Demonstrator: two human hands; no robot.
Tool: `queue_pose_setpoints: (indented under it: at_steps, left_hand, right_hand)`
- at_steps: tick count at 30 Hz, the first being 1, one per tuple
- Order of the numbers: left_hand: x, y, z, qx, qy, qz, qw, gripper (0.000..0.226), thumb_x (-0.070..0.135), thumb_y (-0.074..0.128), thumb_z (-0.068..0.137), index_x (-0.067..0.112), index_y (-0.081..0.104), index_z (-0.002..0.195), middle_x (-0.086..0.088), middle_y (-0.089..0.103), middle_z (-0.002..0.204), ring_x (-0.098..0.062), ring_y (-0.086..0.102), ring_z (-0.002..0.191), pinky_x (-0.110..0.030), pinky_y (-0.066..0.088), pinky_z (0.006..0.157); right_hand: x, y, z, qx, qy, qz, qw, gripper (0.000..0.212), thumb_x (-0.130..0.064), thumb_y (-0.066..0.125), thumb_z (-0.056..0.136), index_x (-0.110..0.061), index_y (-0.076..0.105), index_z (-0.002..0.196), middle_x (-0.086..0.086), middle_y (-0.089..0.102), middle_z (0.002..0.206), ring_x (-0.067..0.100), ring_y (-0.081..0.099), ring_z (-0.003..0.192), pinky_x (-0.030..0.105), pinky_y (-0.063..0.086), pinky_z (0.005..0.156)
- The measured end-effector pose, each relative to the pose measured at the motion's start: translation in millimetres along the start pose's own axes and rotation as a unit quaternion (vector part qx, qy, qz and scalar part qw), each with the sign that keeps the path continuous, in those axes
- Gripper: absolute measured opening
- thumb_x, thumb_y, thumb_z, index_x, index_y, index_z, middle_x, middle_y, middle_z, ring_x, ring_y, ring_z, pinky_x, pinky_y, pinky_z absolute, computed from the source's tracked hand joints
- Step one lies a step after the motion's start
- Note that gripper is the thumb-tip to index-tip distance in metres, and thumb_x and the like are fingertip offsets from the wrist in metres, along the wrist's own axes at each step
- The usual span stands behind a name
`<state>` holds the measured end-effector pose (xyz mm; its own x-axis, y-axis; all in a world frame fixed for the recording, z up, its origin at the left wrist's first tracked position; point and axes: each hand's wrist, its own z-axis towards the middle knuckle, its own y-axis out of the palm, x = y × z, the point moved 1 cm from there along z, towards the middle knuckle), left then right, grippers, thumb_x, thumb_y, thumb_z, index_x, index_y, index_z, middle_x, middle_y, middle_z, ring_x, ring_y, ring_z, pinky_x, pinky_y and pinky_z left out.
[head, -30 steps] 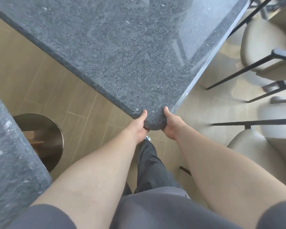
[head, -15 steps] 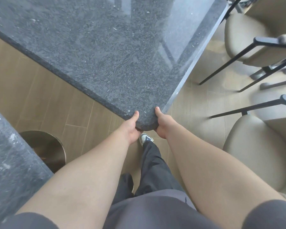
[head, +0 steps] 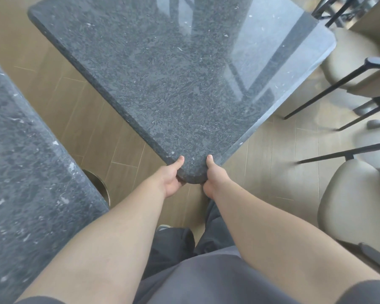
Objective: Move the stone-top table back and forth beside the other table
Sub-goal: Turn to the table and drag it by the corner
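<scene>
Gripping near rounded corner of stone-top table (head: 173, 84), frame centre. Left hand (head: 170, 179) and right hand (head: 214, 178) clamped either side of corner, thumbs flat on top, fingers hidden under the edge, presumably curled. Slab runs away from hands toward top of frame. Other table (head: 20, 172) at left edge, apart, strip of floor (head: 86, 110) between. Chairs (head: 355, 211) close at right. Both hands equally near; push or pull likely goes along the gap.

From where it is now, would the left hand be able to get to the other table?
Probably yes: the left hand grips the stone-top table at its corner, and only bare floor lies between it and the other table.
</scene>
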<state>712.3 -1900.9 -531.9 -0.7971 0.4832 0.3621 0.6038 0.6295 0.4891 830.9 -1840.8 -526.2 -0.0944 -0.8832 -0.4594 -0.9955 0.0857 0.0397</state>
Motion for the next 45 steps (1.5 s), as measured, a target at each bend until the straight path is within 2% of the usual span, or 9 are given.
queue_pose_setpoints:
  at_steps: [4, 10, 15, 20, 24, 28, 33, 37, 45]
  left_hand:
    - [12.1, -31.3, -14.3, 0.002, -0.002, 0.016, 1.0, 0.04, 0.029, 0.049, 0.107, 0.007, 0.055, 0.14, -0.009, 0.067, 0.134, -0.026, 0.063, 0.125, -0.042, 0.047, 0.11]
    - [32.2, -63.4, -29.9, 0.013, -0.028, 0.042, 0.999, 0.032, 0.028, 0.05, 0.106, 0.012, 0.061, 0.132, -0.006, 0.072, 0.127, -0.023, 0.07, 0.114, -0.039, 0.054, 0.092]
    - [43.5, -74.1, -34.9, 0.033, -0.039, 0.038, 0.998, 0.029, 0.025, 0.05, 0.105, 0.012, 0.063, 0.128, -0.008, 0.071, 0.128, -0.023, 0.071, 0.112, -0.04, 0.054, 0.09]
    - [36.8, -66.7, -39.7, 0.058, -0.016, 0.001, 0.998, 0.025, 0.025, 0.051, 0.105, 0.015, 0.064, 0.124, -0.004, 0.075, 0.119, -0.018, 0.074, 0.104, -0.034, 0.056, 0.081]
    - [26.0, -56.1, -41.8, 0.116, 0.028, -0.022, 0.993, 0.032, 0.025, 0.055, 0.104, 0.011, 0.06, 0.133, -0.007, 0.071, 0.128, -0.022, 0.068, 0.116, -0.038, 0.054, 0.097]
    - [10.2, -39.8, -45.9, 0.262, 0.082, -0.012, 0.962, 0.039, 0.012, 0.058, 0.102, 0.002, 0.049, 0.139, -0.014, 0.064, 0.133, -0.031, 0.063, 0.121, -0.046, 0.047, 0.109]
    - [10.9, -19.1, -65.5, 0.291, 0.087, -0.026, 0.952, 0.016, 0.005, 0.048, 0.102, 0.013, 0.062, 0.104, -0.008, 0.07, 0.11, -0.014, 0.07, 0.088, -0.028, 0.051, 0.083]
    - [20.1, -8.2, -100.5, 0.322, 0.117, -0.005, 0.94, 0.028, 0.008, 0.052, 0.103, 0.01, 0.059, 0.13, -0.005, 0.064, 0.127, -0.02, 0.061, 0.119, -0.037, 0.051, 0.102]
    - [48.6, 87.5, -138.2, 0.288, 0.242, -0.008, 0.927, 0.019, 0.004, 0.051, 0.102, 0.009, 0.068, 0.107, -0.011, 0.076, 0.107, -0.024, 0.075, 0.096, -0.038, 0.057, 0.081]
  right_hand:
    - [25.8, 24.5, -11.3, 0.005, 0.016, 0.014, 1.0, 0.053, -0.047, 0.066, 0.093, -0.013, 0.059, 0.132, 0.006, 0.069, 0.122, 0.027, 0.071, 0.099, 0.044, 0.058, 0.093]
    - [53.0, 51.0, -24.9, 0.013, 0.046, 0.058, 0.997, 0.048, -0.05, 0.068, 0.09, -0.019, 0.059, 0.125, -0.003, 0.07, 0.096, 0.018, 0.072, 0.079, 0.033, 0.057, 0.07]
    - [55.4, 63.1, -33.7, -0.004, 0.086, 0.1, 0.991, 0.033, -0.043, 0.068, 0.093, -0.02, 0.061, 0.115, 0.0, 0.071, 0.103, 0.019, 0.071, 0.08, 0.031, 0.056, 0.06]
    - [39.3, 53.8, -41.9, -0.073, 0.152, 0.126, 0.978, 0.032, -0.034, 0.064, 0.098, -0.011, 0.062, 0.12, 0.013, 0.069, 0.125, 0.03, 0.068, 0.11, 0.044, 0.053, 0.101]
    - [24.5, 43.2, -36.6, -0.126, 0.204, 0.093, 0.967, 0.034, -0.035, 0.059, 0.1, -0.006, 0.061, 0.117, 0.018, 0.068, 0.114, 0.034, 0.067, 0.105, 0.046, 0.052, 0.102]
    - [18.8, 42.7, -36.5, -0.113, 0.204, 0.013, 0.972, 0.048, -0.039, 0.06, 0.1, -0.007, 0.054, 0.136, 0.016, 0.063, 0.136, 0.031, 0.063, 0.12, 0.039, 0.053, 0.096]
    - [-11.7, 34.8, -46.3, -0.139, 0.239, -0.143, 0.95, 0.057, -0.022, 0.052, 0.103, -0.004, 0.031, 0.152, 0.021, 0.037, 0.156, 0.034, 0.042, 0.142, 0.043, 0.037, 0.116]
    - [-63.1, 11.0, -60.1, -0.221, 0.225, -0.248, 0.916, 0.052, -0.017, 0.043, 0.105, -0.002, 0.03, 0.153, 0.023, 0.045, 0.151, 0.035, 0.052, 0.134, 0.041, 0.048, 0.101]
    - [-209.7, -21.3, -66.6, -0.304, 0.05, -0.297, 0.904, 0.019, -0.014, 0.048, 0.102, -0.008, 0.063, 0.113, 0.012, 0.072, 0.109, 0.024, 0.071, 0.099, 0.036, 0.056, 0.088]
